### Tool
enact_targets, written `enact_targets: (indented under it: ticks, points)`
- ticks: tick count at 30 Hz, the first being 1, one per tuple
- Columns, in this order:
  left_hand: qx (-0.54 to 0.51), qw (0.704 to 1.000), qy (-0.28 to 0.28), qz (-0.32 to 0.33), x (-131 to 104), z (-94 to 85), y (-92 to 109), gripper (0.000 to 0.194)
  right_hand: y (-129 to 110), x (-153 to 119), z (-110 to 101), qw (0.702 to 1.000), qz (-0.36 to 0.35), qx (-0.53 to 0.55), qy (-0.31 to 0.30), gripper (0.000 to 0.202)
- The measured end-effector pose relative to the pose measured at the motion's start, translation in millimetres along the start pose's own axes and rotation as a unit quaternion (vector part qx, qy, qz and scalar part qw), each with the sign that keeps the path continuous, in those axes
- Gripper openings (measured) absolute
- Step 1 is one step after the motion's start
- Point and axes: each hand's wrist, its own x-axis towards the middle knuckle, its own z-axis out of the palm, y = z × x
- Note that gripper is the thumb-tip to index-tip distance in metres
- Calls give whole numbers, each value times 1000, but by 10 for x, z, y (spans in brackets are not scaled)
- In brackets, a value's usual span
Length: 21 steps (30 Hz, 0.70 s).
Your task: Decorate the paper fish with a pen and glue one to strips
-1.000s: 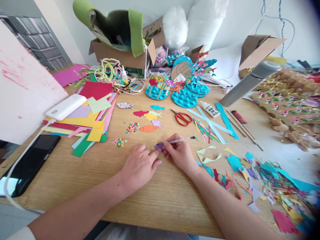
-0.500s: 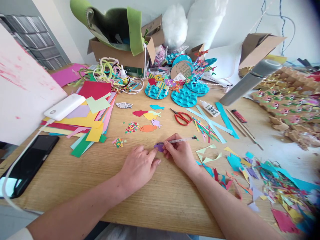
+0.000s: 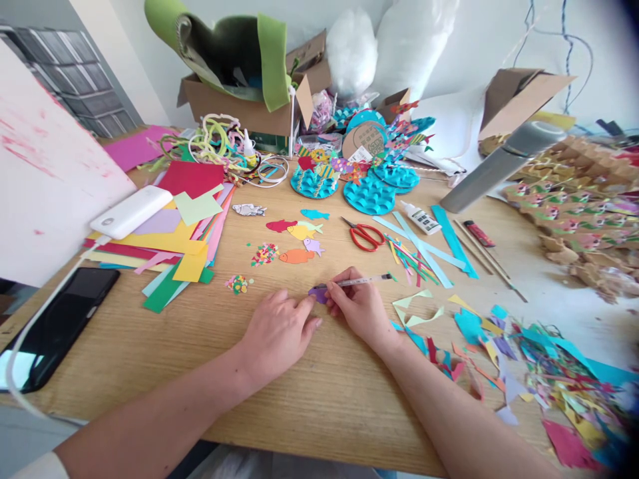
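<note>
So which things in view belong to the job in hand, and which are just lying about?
Belongs to the job: pen, in the right hand; purple paper piece, touched by the left hand; probably paper fish, scissors, glue bottle.

Just lying about, it seems: phone, power bank, grey flask.

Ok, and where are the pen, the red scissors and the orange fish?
Pen (image 3: 370, 279), head view: on its barrel.
Red scissors (image 3: 358, 229), head view: where handles meet blades.
Orange fish (image 3: 297, 256), head view: middle of its body.

A pale wall (image 3: 482, 40) stands behind the wood-grained table (image 3: 319, 399); a grey, block-patterned surface (image 3: 70, 73) shows at upper left; light-coloured floor (image 3: 20, 442) shows at lower left. Pale light whitens the tabletop's right side.
</note>
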Motion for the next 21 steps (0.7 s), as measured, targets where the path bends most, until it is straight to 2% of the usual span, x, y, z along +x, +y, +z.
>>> enact_targets:
  ticks: [21]
  points:
    - [27,999,9,-18,22,-14,-13,31,10,-1,-4,1000,-8,-4,-12,26]
